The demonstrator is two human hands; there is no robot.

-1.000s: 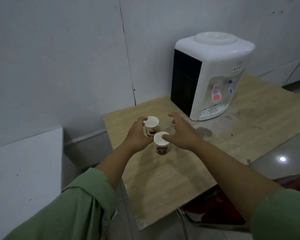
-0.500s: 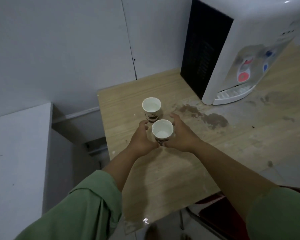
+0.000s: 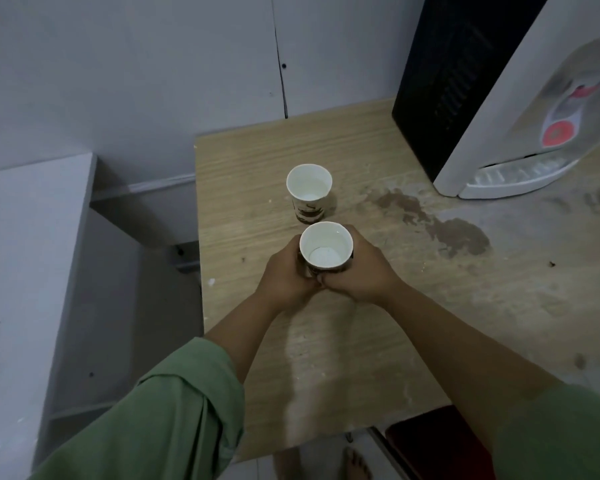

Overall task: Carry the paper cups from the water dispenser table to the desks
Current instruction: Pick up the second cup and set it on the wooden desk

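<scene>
The near cup (image 3: 326, 247), a tapered paper cylinder with a smooth white inside and a brown print on its wall, sits at the centre of the view with both hands around it. Its round rim is open upward and its flat base disc shows pale inside. The left hand (image 3: 286, 271) wraps its 9 o'clock side and the right hand (image 3: 359, 271) its 3 o'clock side, fingers curled snugly against the paper, knuckles meeting at 6 o'clock below it. Whether its base touches the table cannot be told.

The far cup (image 3: 309, 190), same shape and print, stands upright and free on the table (image 3: 361, 341) at 12 o'clock from the held one, just beside it but apart.

The tabletop is pale wood-grain laminate, matte and scuffed, with a dark blotchy stain (image 3: 444, 226) at 2 o'clock from the cups (it looks damp or dried, unclear which). At 1 o'clock stands the dispenser (image 3: 492, 98), glossy white plastic with a black louvred side, a red tap and a ribbed drip tray.

Both forearms are bare; loose green cloth sleeves (image 3: 174, 420) are pushed up near the elbows. Smooth grey wall panels (image 3: 153, 64) back the table.
</scene>
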